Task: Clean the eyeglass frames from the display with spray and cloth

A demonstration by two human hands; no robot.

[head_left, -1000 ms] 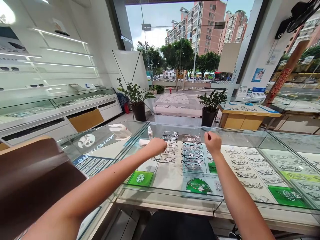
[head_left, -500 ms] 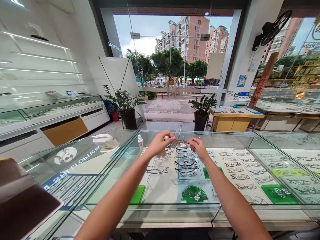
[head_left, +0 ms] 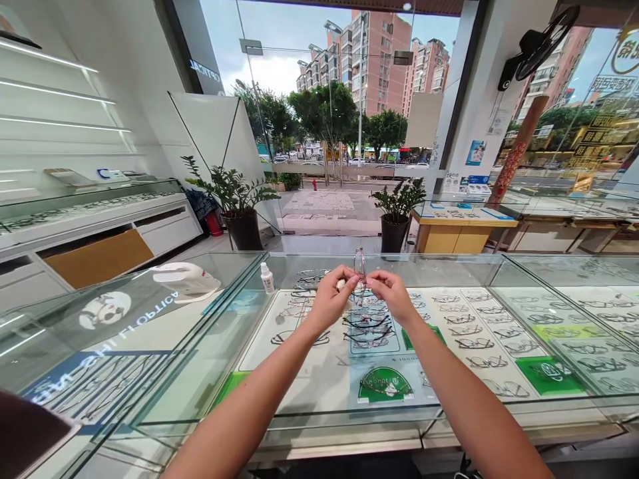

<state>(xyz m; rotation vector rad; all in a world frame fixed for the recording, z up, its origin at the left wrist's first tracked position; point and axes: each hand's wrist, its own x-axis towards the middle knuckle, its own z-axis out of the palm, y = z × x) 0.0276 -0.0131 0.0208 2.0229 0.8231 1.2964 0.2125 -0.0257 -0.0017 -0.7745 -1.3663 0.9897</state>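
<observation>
Above the glass display case (head_left: 312, 416), a pair of thin-rimmed eyeglasses (head_left: 360, 261) is held up on edge between my two hands. My left hand (head_left: 333, 297) pinches it from the left, with a small white thing (head_left: 341, 284), perhaps a cloth, tucked among its fingers. From the other side my right hand (head_left: 393, 294) grips it between thumb and fingers. Beneath them, inside the case, dark-framed eyeglasses (head_left: 369, 324) lie in a column. A white spray bottle (head_left: 267, 278) stands on the left of the glass top.
On the left counter lies a white object (head_left: 187, 281) like a folded bag or cloth. A brown flat item (head_left: 30, 439) juts in at the lower left. Potted plants (head_left: 242, 226) stand beyond the case, before the glass doors. More eyeglasses (head_left: 486, 362) fill the case to the right.
My hands have come closer together, and the eyeglasses have turned upright between them. The view has shifted slightly down and to the right.
</observation>
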